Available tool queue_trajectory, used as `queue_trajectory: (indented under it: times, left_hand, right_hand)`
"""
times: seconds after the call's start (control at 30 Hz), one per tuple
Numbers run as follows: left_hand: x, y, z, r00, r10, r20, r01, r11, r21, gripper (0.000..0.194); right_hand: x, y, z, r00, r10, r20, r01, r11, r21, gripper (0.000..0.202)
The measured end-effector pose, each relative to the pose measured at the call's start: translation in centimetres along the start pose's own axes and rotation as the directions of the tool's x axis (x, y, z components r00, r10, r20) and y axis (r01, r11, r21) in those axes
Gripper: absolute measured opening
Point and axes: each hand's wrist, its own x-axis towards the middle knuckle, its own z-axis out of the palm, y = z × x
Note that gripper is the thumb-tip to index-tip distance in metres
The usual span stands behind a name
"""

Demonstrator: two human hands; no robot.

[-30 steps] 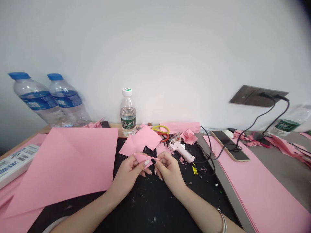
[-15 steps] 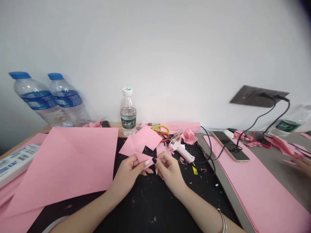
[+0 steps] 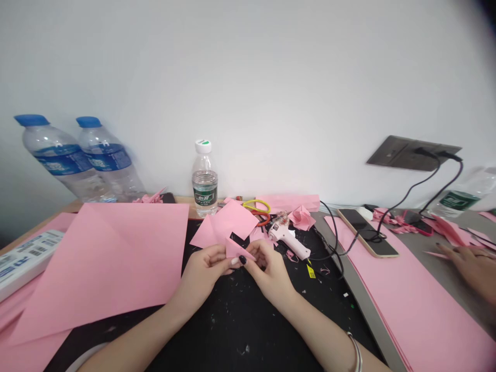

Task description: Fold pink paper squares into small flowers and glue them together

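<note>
Pale grey wall [image 3: 279,93] rises behind our cluttered desk, and above the black mat [image 3: 228,336] we hold a small folded triangle of pink paper [image 3: 234,249] between both hands. Our left hand [image 3: 207,266] is curled nearly closed, its white-nailed thumb pressed to the paper's lower edge and its forefinger at the left side; our right hand [image 3: 269,266], thumbnail black, pinches the lower right part, that thumb tip just beside the other. Above the thumbs, the paper's pointed top stands free. Other fingers curl out of sight, so we cannot tell which of them touch it. Just beyond our fingertips lies a flat, angular piece of pink paper [image 3: 225,225], and near the right hand sits a pale pink glue gun [image 3: 292,243], with a crumpled pink paper flower [image 3: 302,218] and a yellow loop handle [image 3: 263,203] behind it. One clear bottle with a white cap [image 3: 204,178] stands upright against the wall. To our left spreads a large pink sheet [image 3: 127,253]; to our right, a black-screened phone [image 3: 368,232] rests on long pink sheets [image 3: 414,294], black cables crossing it. Beyond them, a co-worker's hand [image 3: 470,268] rests on the grey tabletop [image 3: 430,263]. White scraps dot the mat.
</note>
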Motion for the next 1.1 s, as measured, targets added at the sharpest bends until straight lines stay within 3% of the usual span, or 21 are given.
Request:
queue_trajectory:
  times: [0.13, 0.3, 0.4, 0.63, 0.9, 1.1]
  left_hand:
    - [-0.28, 0.04, 0.36, 0.997, 0.0, 0.071, -0.005, 0.997, 0.078, 0.019]
    - [-0.26, -0.04, 0.57, 0.993, -0.047, 0.105, 0.04, 0.997, 0.066, 0.026]
    - [-0.13, 0.03, 0.47, 0.99, -0.085, 0.113, 0.082, 0.996, 0.035, 0.029]
    - [-0.14, -0.04, 0.43, 0.985, -0.135, 0.108, 0.13, 0.99, 0.055, 0.013]
    - [-0.26, 0.27, 0.41, 0.993, -0.076, 0.091, 0.073, 0.997, 0.039, 0.017]
    - [-0.67, 0.42, 0.35, 0.996, 0.067, 0.051, -0.075, 0.981, 0.179, 0.015]
  right_hand:
    - [0.12, 0.02, -0.5, 0.993, -0.071, 0.097, 0.085, 0.986, -0.147, 0.008]
    - [0.18, 0.05, -0.81, 0.976, -0.114, 0.183, 0.156, 0.959, -0.238, 0.027]
    - [0.09, 0.05, -0.7, 0.982, -0.112, 0.153, 0.141, 0.97, -0.199, 0.032]
    - [0.11, 0.6, -0.53, 0.996, -0.093, 0.009, 0.094, 0.989, -0.111, 0.035]
    - [0.16, 0.71, -0.59, 0.997, -0.08, 0.004, 0.08, 0.995, -0.058, 0.034]
    - [0.28, 0.84, -0.7, 0.996, -0.056, 0.062, 0.056, 0.998, 0.005, 0.029]
